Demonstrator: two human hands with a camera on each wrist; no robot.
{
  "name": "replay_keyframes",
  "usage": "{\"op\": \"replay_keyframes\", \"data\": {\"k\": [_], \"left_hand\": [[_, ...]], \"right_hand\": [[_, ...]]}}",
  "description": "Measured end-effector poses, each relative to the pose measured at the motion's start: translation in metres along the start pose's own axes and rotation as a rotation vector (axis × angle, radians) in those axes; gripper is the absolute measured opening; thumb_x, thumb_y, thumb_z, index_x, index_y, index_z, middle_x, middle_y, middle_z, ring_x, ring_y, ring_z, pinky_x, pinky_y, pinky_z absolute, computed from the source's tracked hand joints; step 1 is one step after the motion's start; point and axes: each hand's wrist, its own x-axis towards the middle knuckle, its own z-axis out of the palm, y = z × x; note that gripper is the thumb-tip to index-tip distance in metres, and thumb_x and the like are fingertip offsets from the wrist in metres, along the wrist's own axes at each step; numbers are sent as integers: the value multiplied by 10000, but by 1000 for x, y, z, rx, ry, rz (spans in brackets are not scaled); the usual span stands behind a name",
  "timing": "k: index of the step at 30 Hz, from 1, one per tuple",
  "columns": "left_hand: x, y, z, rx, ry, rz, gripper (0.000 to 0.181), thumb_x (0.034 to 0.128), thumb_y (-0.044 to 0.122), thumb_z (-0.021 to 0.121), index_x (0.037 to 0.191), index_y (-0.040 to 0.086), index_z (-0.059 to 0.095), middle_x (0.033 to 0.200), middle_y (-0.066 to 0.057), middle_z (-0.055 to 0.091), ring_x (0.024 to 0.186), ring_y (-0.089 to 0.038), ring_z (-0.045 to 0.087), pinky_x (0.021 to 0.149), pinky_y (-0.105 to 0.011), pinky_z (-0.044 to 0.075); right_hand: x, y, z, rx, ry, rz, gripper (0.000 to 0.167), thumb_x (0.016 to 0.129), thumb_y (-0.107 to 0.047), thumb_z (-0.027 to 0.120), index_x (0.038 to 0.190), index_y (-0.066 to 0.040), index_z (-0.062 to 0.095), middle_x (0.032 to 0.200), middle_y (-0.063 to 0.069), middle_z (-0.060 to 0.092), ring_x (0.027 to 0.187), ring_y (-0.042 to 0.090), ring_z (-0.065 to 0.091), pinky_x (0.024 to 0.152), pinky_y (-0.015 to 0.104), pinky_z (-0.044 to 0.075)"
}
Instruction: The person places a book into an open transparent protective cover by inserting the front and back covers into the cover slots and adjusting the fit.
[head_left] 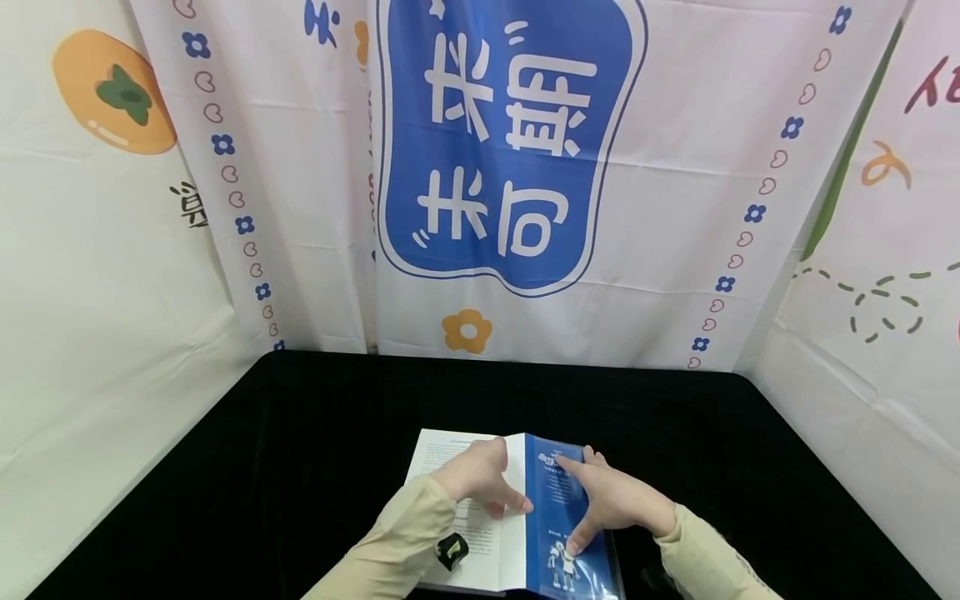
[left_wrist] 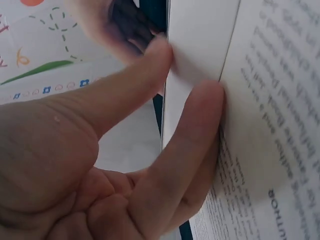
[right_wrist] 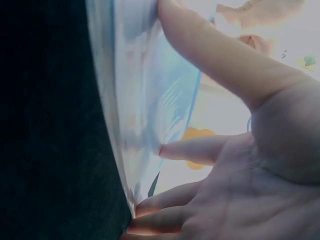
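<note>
An open book lies on the black table, with a white printed page point(head_left: 480, 542) on the left and a glossy blue cover flap point(head_left: 551, 508) on the right. My left hand point(head_left: 483, 475) reaches over the page, its thumb at the border between white and blue. In the left wrist view the left hand point(left_wrist: 120, 170) touches the paper near a crease with thumb and fingertips. Spread across the blue flap is my right hand point(head_left: 611, 496), thumb low and fingers higher up. The right wrist view shows the right hand point(right_wrist: 235, 175) touching the shiny, see-through covering point(right_wrist: 140, 100) along the book's edge.
Black cloth covers the table point(head_left: 337, 433) around the book. A white printed curtain point(head_left: 660, 233) hangs behind the table, with more printed sheets at both sides. A small black object point(head_left: 452, 550) sits by the left sleeve.
</note>
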Motion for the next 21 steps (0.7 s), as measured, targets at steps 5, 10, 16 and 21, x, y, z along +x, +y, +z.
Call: {"op": "replay_keyframes", "data": {"k": [5, 10, 16, 21], "left_hand": [[4, -9, -3, -88, -18, -43, 367, 852, 243, 800, 787, -22, 556, 543, -112, 641, 458, -200, 645, 580, -272, 537], [5, -13, -2, -110, -2, -33, 385, 863, 254, 789, 726, -54, 603, 523, -107, 637, 454, -196, 649, 565, -266, 552], [5, -9, 1, -110, 30, -31, 393, 851, 221, 801, 698, -82, 603, 504, -125, 623, 436, -207, 641, 511, -254, 534], [5, -7, 6, -100, 52, -29, 385, 847, 205, 805, 684, -68, 587, 488, -123, 613, 409, -200, 625, 460, -253, 516]], "right_hand": [[0, 0, 2, 30, -3, -9, 1143, 593, -365, 952, 1521, -83, 349, 1543, 361, 103, 1399, 540, 119, 1040, 695, 231], [1, 0, 3, 17, 13, -36, 1148, 588, -376, 953, 1517, -68, 353, 1539, 365, 116, 1399, 539, 125, 1042, 687, 242], [2, 0, 5, -1, 39, -56, 1161, 562, -374, 961, 1505, -45, 369, 1525, 384, 132, 1397, 541, 131, 1047, 665, 262], [1, 0, 6, -4, 45, -46, 1157, 549, -360, 967, 1496, -40, 384, 1521, 390, 135, 1392, 548, 134, 1043, 667, 265]]}}
